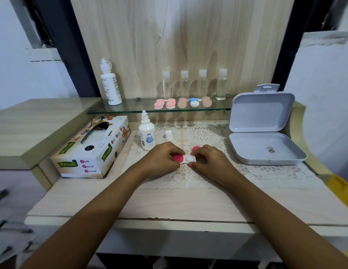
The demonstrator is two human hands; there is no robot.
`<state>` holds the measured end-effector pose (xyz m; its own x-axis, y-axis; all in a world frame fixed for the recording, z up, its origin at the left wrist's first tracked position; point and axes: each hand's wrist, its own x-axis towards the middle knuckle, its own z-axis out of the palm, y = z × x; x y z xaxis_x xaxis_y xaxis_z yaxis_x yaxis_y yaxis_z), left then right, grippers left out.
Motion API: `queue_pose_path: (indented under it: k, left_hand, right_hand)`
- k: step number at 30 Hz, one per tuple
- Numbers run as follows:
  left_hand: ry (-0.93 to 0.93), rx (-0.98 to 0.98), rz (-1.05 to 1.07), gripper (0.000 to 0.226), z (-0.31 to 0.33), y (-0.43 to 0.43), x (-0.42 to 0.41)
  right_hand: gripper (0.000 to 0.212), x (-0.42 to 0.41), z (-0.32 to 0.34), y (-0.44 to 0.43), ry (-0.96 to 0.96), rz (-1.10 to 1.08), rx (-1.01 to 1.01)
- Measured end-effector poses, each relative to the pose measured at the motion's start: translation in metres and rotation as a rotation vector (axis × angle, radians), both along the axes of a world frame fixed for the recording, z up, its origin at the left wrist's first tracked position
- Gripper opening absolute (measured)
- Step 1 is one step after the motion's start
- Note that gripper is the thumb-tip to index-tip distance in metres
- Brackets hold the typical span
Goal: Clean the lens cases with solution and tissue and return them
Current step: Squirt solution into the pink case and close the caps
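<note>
Just right of the tissue box (87,152), both hands met over a lens case (188,158) on the lace mat (208,136). The left hand (161,158) curled its fingers round the case's pink-capped end; the right hand (210,160) pinched its white end. Also right of the tissue box stood an uncapped bottle (147,133), and farther right lay a loose pink cap (196,149) and an open grey box (256,146).

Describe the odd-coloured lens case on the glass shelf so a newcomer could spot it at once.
Find the glass shelf against the wooden back panel. A row of five lens cases lies on it before four clear bottles. Fourth from the left is the blue-and-white case; the other four are pink.
</note>
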<state>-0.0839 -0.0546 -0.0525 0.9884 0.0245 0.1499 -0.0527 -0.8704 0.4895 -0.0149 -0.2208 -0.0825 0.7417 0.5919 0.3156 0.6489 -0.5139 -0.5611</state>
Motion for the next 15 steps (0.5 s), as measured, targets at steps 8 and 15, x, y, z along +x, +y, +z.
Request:
queue_pose_path:
  k: [8, 15]
  left_hand:
    - [-0.094, -0.158, 0.066, 0.038, -0.014, -0.002, -0.002]
    - [-0.128, -0.145, 0.031, 0.031, -0.017, 0.000, -0.002]
  right_hand:
    - [0.025, 0.002, -0.002, 0.000, -0.006, 0.011, 0.008]
    - [0.025, 0.002, -0.002, 0.000, -0.018, 0.009, -0.006]
